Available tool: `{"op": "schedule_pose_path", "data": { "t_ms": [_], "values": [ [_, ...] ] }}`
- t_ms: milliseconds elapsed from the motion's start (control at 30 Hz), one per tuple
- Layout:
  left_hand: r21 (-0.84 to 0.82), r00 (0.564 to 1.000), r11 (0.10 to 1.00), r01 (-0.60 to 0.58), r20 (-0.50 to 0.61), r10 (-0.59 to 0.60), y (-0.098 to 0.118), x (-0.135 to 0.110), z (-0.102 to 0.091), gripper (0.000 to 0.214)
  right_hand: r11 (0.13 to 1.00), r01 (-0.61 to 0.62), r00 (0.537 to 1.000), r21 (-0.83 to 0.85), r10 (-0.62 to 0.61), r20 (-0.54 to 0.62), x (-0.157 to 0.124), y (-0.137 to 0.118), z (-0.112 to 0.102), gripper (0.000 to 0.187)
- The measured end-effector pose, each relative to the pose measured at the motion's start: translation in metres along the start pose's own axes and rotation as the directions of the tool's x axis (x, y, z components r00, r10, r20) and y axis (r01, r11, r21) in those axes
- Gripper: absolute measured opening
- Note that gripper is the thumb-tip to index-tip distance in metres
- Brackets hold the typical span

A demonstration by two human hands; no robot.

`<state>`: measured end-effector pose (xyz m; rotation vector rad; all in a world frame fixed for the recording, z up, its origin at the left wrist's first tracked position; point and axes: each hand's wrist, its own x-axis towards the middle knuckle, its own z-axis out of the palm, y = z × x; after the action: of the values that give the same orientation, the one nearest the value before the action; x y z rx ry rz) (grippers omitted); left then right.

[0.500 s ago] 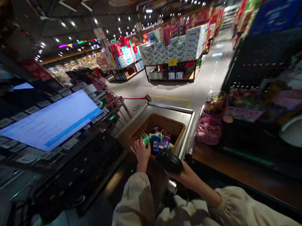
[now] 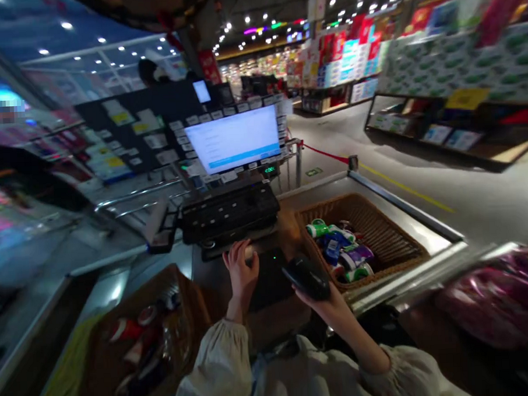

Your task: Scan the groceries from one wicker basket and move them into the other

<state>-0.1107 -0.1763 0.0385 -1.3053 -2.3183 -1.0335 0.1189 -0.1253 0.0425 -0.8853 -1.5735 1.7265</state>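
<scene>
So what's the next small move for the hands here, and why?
Probably the left hand should reach into the wicker basket for one of the packaged items. It sits just beside the basket and looks free, though I can't tell whether its fingers hold something small. The right hand is taken up gripping a black handheld scanner.

At 4 o'clock, a tan woven wicker basket (image 2: 362,240) holds packs (image 2: 340,247) in green, blue, purple and white. Near 6 o'clock, the right hand (image 2: 325,300) wraps a matte black handheld scanner (image 2: 306,276), and cream sleeves (image 2: 221,363) bunch at the wrists. At 11 o'clock, a pale blue-white screen (image 2: 233,140) carries a brighter blue band. At 1 o'clock, cartons (image 2: 459,67) repeat a green-on-white pattern; a glossy pink bag (image 2: 491,299) sits at 4 o'clock.
</scene>
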Motion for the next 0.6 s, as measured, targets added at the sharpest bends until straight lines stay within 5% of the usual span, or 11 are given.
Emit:
{"op": "schedule_pose_path", "data": {
  "t_ms": [267,367,433,533,600],
  "values": [
    [0.186,0.952,0.935,0.303,-0.103,-0.288,-0.083,-0.050,-0.108,0.031,0.982,-0.186,0.950,-0.020,0.185,0.251,0.004,-0.017,0.047,0.043],
    [0.259,0.905,0.870,0.419,-0.041,-0.423,-0.124,-0.069,-0.147,0.030,0.976,-0.201,0.930,-0.088,0.219,0.295,0.004,-0.021,0.063,0.043],
    [0.299,0.816,0.788,0.538,0.050,-0.576,-0.152,-0.081,-0.169,0.031,0.973,-0.198,0.918,-0.119,0.226,0.325,0.004,-0.022,0.072,0.042],
    [0.331,0.599,0.614,0.717,0.158,-0.785,-0.185,-0.097,-0.186,0.029,0.979,-0.167,0.912,-0.120,0.200,0.359,0.002,-0.021,0.083,0.041],
    [0.319,0.523,0.555,0.768,0.186,-0.831,-0.198,-0.104,-0.185,0.026,0.982,-0.149,0.908,-0.119,0.183,0.377,0.002,-0.020,0.089,0.040]
  ]
}}
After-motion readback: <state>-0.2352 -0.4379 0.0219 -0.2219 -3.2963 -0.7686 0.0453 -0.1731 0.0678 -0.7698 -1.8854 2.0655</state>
